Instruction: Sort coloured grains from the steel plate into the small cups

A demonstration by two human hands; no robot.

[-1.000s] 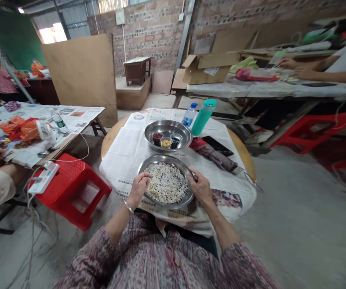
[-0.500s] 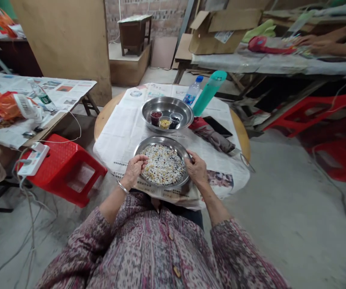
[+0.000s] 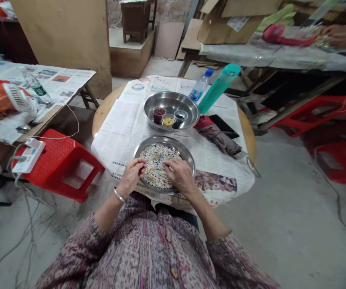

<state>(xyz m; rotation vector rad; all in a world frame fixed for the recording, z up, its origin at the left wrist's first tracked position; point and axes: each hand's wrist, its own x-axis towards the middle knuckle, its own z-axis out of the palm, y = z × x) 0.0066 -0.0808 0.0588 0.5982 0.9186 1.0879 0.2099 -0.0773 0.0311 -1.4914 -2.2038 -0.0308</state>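
A steel basin (image 3: 191,154) in front of me holds a layer of mixed white, yellow and dark grains (image 3: 157,154). At its left side is my left hand (image 3: 131,176), thumb and fingertips pinched together over the rim; whatever they hold is too small to make out. My right hand (image 3: 181,175) reaches over the right part of the grains, its fingers curled down to them, the tips partly hidden. Behind stands a second steel basin (image 3: 173,98) with three clear cups: dark red beans (image 3: 159,113), yellow grains (image 3: 168,121) and black beans (image 3: 180,117).
Newspaper covers the round table (image 3: 115,136). A water bottle (image 3: 200,86), a green cylinder (image 3: 220,88), a folded umbrella (image 3: 216,136) and a dark tablet (image 3: 223,125) lie or stand right. A red stool (image 3: 61,160) with a power strip (image 3: 30,155) is left. Another person's hands (image 3: 345,34) work far right.
My right hand has let go of the basin's right rim and moved left over the grains. The left hand stays pinched near the left rim. The view has shifted slightly.
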